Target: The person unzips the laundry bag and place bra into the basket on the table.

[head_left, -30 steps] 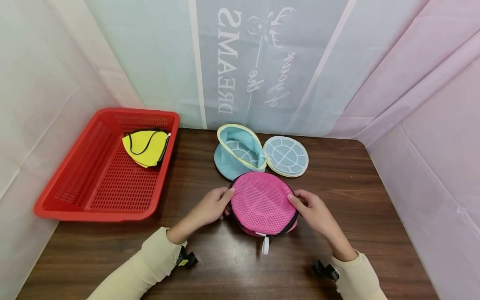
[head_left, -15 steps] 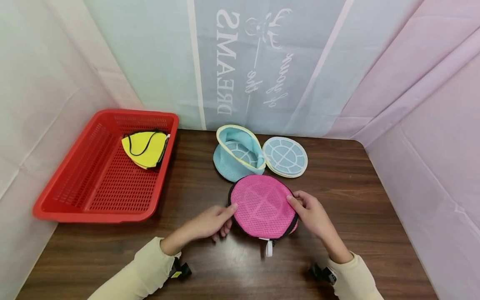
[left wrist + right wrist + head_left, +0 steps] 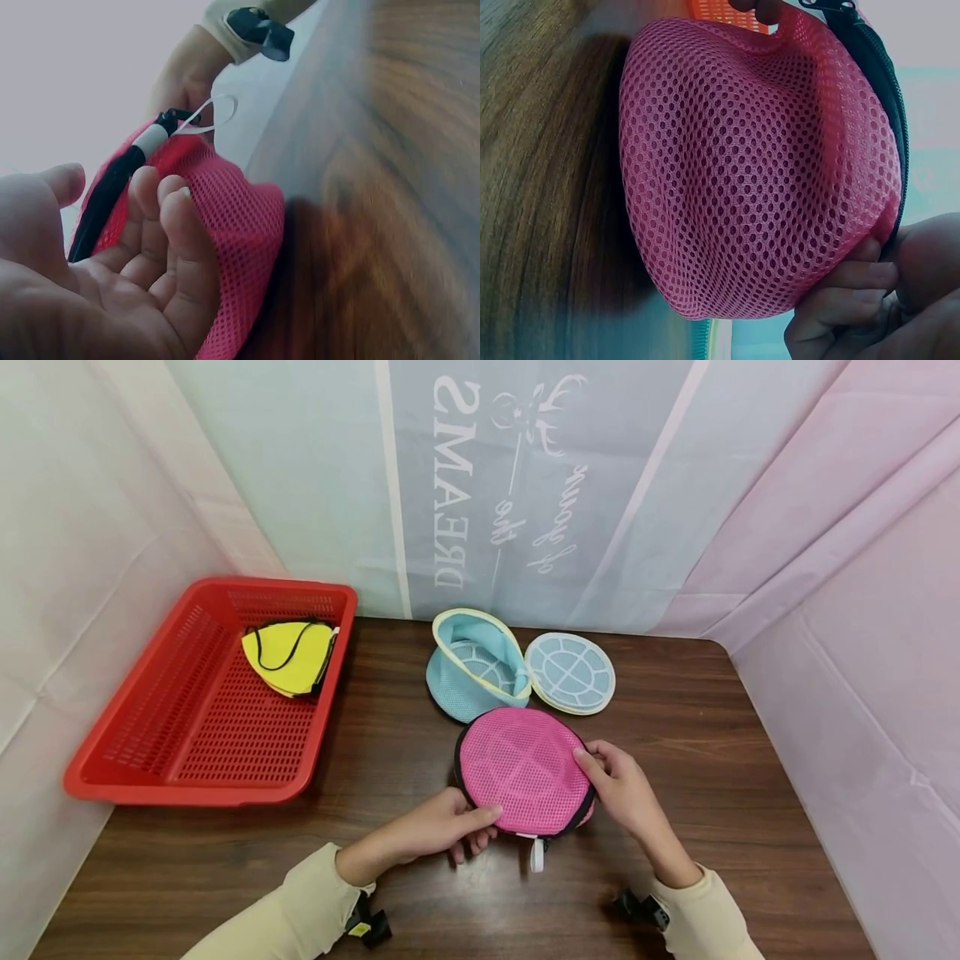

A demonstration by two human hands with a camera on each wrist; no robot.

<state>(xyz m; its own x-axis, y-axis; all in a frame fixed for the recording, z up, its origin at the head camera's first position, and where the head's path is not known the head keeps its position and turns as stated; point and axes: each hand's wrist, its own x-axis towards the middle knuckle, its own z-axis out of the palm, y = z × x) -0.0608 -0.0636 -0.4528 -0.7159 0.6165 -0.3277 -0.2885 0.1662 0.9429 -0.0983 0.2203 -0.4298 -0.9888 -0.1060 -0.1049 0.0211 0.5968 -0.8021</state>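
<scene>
In the head view, a round pink mesh bag (image 3: 525, 768) with a black zipped rim and a white loop tab (image 3: 537, 855) stands near the table's middle. My left hand (image 3: 442, 827) is at its lower left rim, thumb over the top, fingers below. Its curled fingers lie against the mesh side in the left wrist view. At the right rim, my right hand (image 3: 618, 781) pinches the edge, thumb on top. The right wrist view shows the bag's sagging mesh wall (image 3: 735, 165) and the dark zip (image 3: 889, 90). What is inside the bag is hidden.
Behind the pink bag, a blue mesh bag (image 3: 450, 681) stands with its yellow-edged mouth gaping, beside a flat round blue piece (image 3: 572, 672). A red basket (image 3: 318, 752) at the left holds a folded yellow item (image 3: 296, 660) with black cord. Fabric curtains (image 3: 315, 485) surround the table.
My left hand has slid down along the bag's rim from its left side to the lower left. The bag has shifted slightly; my right hand keeps its hold on the right edge.
</scene>
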